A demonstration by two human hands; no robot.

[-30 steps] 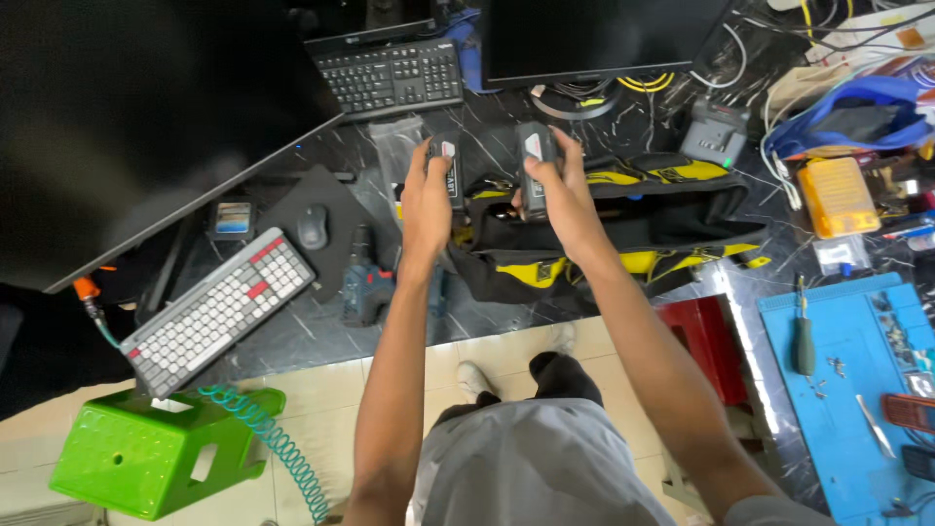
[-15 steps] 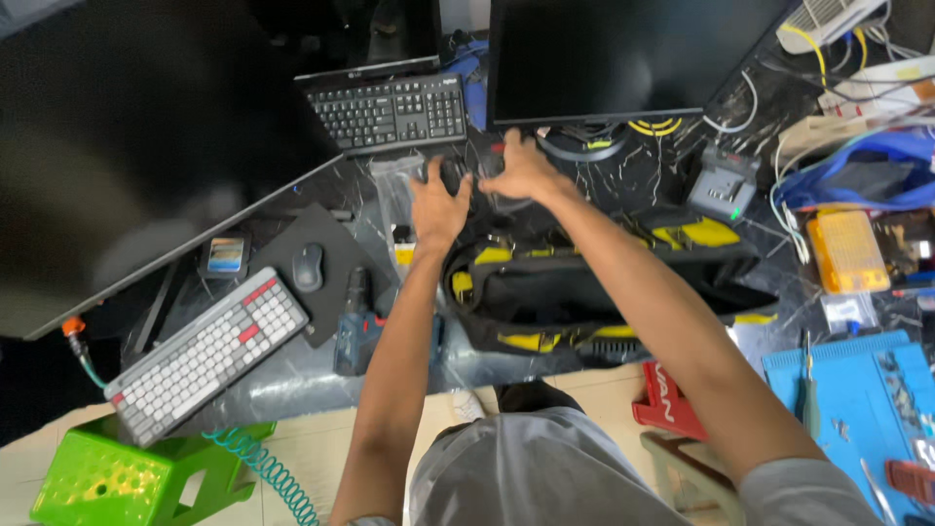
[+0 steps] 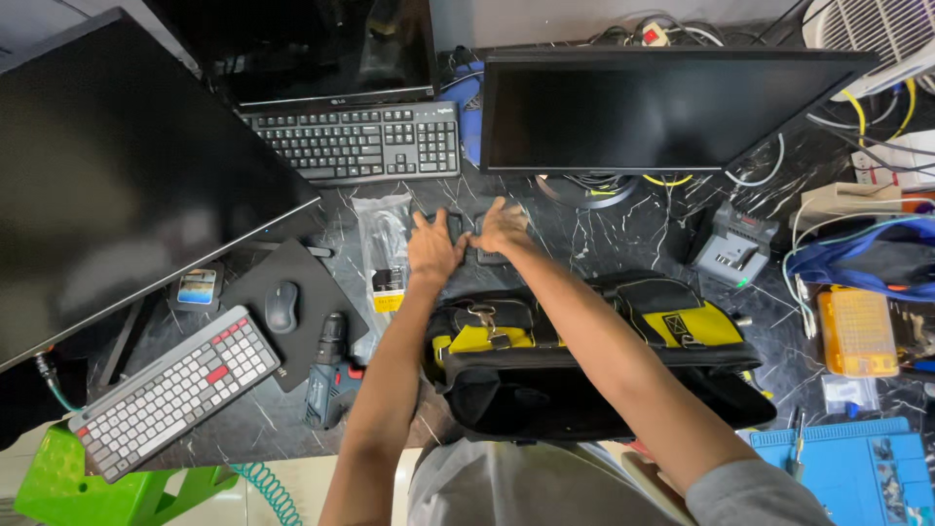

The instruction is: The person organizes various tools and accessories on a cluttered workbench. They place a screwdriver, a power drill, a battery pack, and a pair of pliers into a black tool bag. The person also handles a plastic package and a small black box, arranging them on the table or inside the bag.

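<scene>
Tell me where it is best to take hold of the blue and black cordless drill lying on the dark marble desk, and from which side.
Grip the blue and black cordless drill around its handle, probably coming from above. It lies flat on the dark marble desk, with the black mouse pad along one side, and the upper side is free. Both hands are busy elsewhere.

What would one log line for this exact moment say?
left hand: on dark object | right hand: on second dark object | place: marble desk, beyond open tool bag | grip: unclear
</scene>
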